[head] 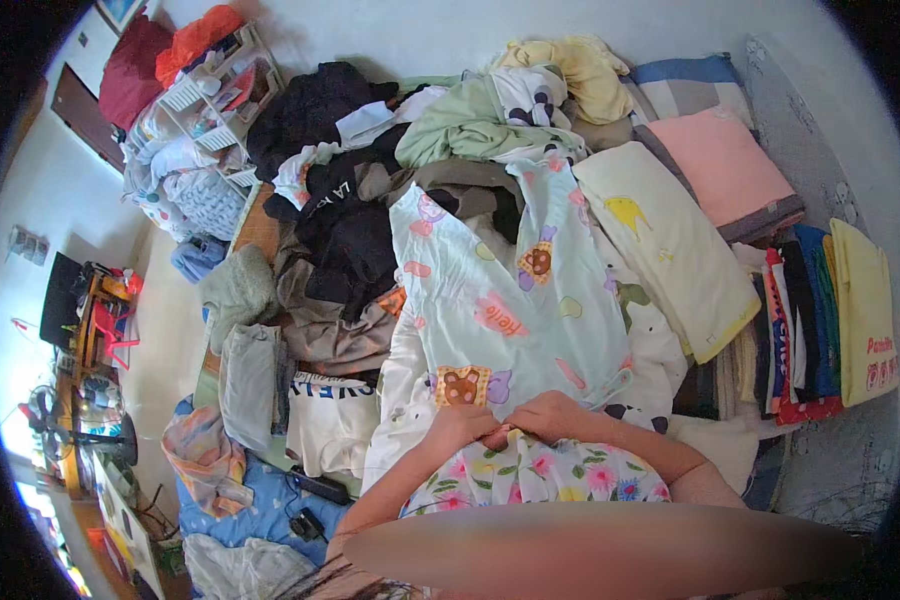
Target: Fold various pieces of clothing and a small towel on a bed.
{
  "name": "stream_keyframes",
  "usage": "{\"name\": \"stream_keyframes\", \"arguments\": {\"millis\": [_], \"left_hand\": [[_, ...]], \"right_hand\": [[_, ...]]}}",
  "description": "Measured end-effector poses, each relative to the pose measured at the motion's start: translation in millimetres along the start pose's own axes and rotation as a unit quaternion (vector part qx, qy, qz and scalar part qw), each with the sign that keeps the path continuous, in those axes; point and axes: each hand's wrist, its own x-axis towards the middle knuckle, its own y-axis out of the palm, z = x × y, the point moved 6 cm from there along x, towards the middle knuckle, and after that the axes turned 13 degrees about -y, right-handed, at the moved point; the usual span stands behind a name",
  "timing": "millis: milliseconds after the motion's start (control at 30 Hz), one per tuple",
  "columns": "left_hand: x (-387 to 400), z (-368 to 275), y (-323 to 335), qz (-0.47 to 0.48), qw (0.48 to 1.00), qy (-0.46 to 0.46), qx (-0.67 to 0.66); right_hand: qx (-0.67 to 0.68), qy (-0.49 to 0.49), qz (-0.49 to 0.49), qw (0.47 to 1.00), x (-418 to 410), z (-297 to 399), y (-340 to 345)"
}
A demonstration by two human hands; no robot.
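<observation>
A pair of pale mint pajama trousers (487, 330) with printed bears, candies and pink writing lies spread before me, legs pointing away. Its near edge, at the waist, is gripped by my left hand (461, 426). Close beside it, my right hand (549, 417) holds the same edge, fingers nearly meeting the left ones. The fingertips are partly hidden in the cloth, just in front of my floral top (540, 469). Under the trousers is a white cloth with dark patches (652, 360). A folded cream fabric (667, 247) with a yellow crown print lies along their right side.
Black clothes (352, 255) and a sage green garment (457, 135) are heaped beyond the trousers. At right stand a row of folded clothes (799, 322) and a pink folded cloth (727, 165). A white plastic rack (217, 97) is far left; a black adapter (307, 525) lies near left.
</observation>
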Motion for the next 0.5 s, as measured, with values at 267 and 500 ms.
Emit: {"name": "stream_keyframes", "arguments": {"millis": [267, 500], "left_hand": [[8, -3, -8, 0.022, 0.998, -0.051, 0.007], [6, 2, 0, 0.009, 0.999, -0.017, -0.035]], "right_hand": [[0.101, 0.088, 0.013, 0.991, -19, -4, -23], [0.185, 0.133, 0.032, 0.973, -14, -7, -21]]}}
